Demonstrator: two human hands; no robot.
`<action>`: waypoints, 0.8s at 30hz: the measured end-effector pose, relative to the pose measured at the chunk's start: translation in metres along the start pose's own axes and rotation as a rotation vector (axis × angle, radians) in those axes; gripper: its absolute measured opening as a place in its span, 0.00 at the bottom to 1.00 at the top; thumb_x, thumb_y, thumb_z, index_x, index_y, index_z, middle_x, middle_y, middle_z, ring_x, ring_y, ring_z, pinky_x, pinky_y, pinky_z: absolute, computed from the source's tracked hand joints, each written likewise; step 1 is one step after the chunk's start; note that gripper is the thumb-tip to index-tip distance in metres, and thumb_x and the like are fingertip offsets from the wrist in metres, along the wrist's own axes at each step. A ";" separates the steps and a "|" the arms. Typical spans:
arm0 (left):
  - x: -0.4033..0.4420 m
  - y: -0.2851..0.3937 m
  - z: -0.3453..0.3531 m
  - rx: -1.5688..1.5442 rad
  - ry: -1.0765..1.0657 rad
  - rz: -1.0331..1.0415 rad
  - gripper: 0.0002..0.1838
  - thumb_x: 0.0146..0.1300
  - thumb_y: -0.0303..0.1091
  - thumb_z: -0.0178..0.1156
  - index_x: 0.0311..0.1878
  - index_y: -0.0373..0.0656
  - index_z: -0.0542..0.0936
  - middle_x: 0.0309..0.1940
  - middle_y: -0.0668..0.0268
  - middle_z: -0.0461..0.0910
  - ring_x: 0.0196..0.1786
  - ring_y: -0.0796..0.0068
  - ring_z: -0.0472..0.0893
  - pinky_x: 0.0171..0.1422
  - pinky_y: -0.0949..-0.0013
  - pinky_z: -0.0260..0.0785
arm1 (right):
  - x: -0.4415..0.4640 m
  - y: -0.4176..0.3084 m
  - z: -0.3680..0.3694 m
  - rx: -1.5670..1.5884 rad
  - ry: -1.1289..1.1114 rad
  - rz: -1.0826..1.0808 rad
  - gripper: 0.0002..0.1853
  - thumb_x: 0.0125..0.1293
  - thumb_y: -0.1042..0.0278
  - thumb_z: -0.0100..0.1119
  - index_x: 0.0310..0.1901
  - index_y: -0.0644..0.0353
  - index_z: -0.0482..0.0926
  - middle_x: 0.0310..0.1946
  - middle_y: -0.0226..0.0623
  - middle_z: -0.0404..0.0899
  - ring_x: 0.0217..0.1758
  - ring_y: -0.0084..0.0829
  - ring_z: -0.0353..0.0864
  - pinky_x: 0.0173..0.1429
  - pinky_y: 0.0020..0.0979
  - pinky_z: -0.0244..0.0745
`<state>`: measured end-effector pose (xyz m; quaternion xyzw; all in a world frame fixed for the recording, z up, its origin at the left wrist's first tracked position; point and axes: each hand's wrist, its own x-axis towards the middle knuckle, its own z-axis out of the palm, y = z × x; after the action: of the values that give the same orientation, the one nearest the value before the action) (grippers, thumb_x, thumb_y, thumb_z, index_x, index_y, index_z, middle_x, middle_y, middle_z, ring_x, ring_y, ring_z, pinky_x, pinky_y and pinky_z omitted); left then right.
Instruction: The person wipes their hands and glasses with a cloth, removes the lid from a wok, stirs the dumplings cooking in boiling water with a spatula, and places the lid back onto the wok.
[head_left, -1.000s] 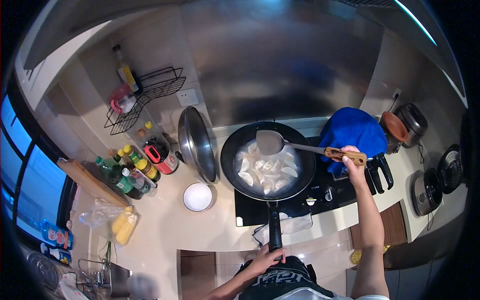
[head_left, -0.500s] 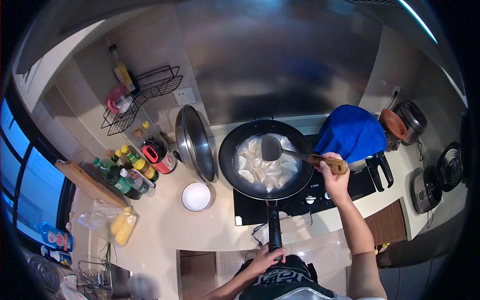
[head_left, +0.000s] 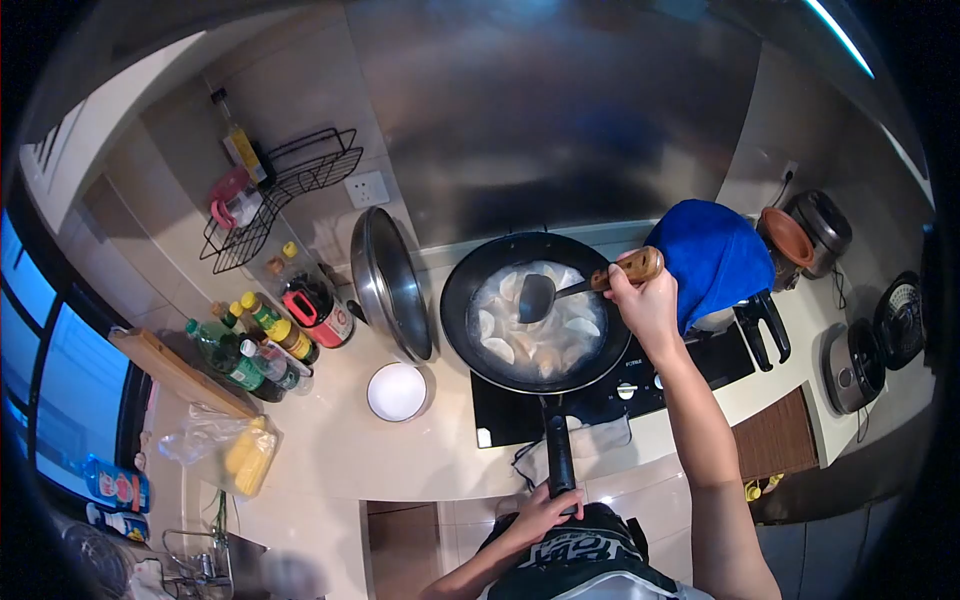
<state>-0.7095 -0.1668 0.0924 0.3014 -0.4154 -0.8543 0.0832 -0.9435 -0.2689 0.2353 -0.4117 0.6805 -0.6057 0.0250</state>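
R hand [head_left: 645, 300], fingers wrapped round spatula [head_left: 537, 299], had shifted fwd & left vs. earlier, nearer pan [head_left: 457, 322]; L hand [head_left: 548, 508] still gripped pan handle [head_left: 560, 455].

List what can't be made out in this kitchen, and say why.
Head view:
Floor of the round black pan: hidden by pale half-moon dumplings and cloudy whitish liquid.
Most of whatever lies beneath the bright blue cloth: the cloth covers it.
Palm of the bare left hand on the pan's black handle: turned from the camera.
Fine print on the green see-through bottle: too small.
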 end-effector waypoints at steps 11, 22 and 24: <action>0.006 -0.008 -0.007 -0.040 -0.053 0.021 0.09 0.57 0.35 0.54 0.36 0.44 0.67 0.25 0.69 0.70 0.29 0.79 0.73 0.27 0.78 0.59 | -0.001 -0.005 -0.005 -0.176 0.011 0.010 0.09 0.50 0.69 0.58 0.29 0.66 0.74 0.20 0.44 0.77 0.26 0.35 0.80 0.32 0.28 0.72; 0.001 0.001 -0.004 0.000 -0.035 -0.010 0.10 0.57 0.39 0.54 0.37 0.45 0.68 0.24 0.69 0.71 0.30 0.80 0.72 0.32 0.72 0.60 | -0.018 0.020 -0.001 0.003 0.030 0.103 0.07 0.52 0.73 0.57 0.31 0.66 0.73 0.20 0.39 0.77 0.24 0.25 0.79 0.29 0.24 0.72; 0.001 0.001 -0.003 -0.001 -0.035 -0.002 0.10 0.57 0.39 0.54 0.37 0.45 0.68 0.24 0.69 0.71 0.30 0.80 0.72 0.31 0.73 0.59 | -0.023 0.024 0.001 0.142 0.024 0.158 0.06 0.54 0.76 0.55 0.34 0.66 0.72 0.22 0.36 0.76 0.23 0.22 0.78 0.27 0.21 0.72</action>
<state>-0.7086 -0.1700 0.0912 0.2866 -0.4160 -0.8598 0.0753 -0.9404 -0.2579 0.2043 -0.3465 0.6665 -0.6534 0.0936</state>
